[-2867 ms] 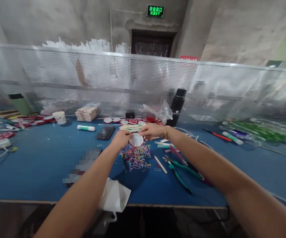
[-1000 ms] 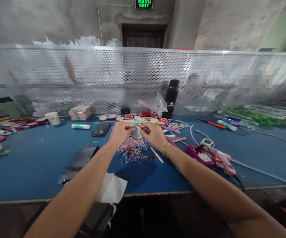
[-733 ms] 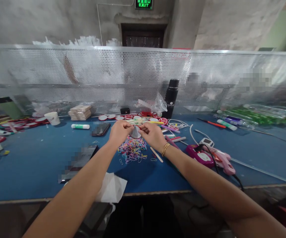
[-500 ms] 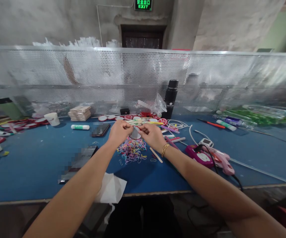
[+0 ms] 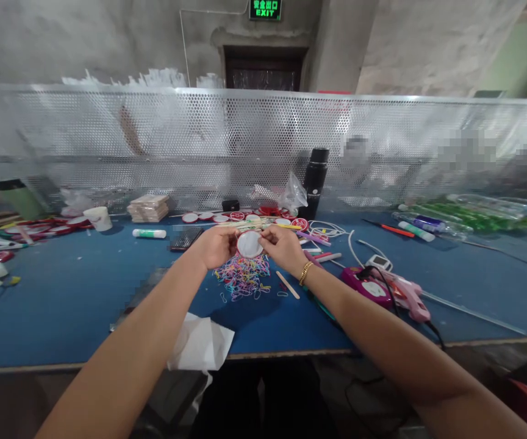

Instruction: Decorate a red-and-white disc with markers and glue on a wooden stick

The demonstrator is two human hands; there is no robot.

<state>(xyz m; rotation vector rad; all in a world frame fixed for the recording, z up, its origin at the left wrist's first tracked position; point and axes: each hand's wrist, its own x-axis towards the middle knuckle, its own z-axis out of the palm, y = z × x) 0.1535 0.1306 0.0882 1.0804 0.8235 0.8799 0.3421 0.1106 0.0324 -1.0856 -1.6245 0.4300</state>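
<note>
The disc (image 5: 249, 245) has a smooth, papery face. Below the disc lie plastic-looking clips (image 5: 243, 278) and a wooden stick (image 5: 287, 285); right of it, a smooth plastic glue gun (image 5: 405, 294); behind it, a shiny perforated metal screen (image 5: 263, 131) and a rough concrete wall (image 5: 108, 36).

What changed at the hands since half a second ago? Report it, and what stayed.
The round white red-rimmed disc has turned from tilted to face the camera more fully. The left hand has drawn its fingertips leftward, now curled at the disc's left edge; contact is unclear. The right hand keeps its grip on the right edge. The multicoloured pile of small thin loops stayed put.
</note>
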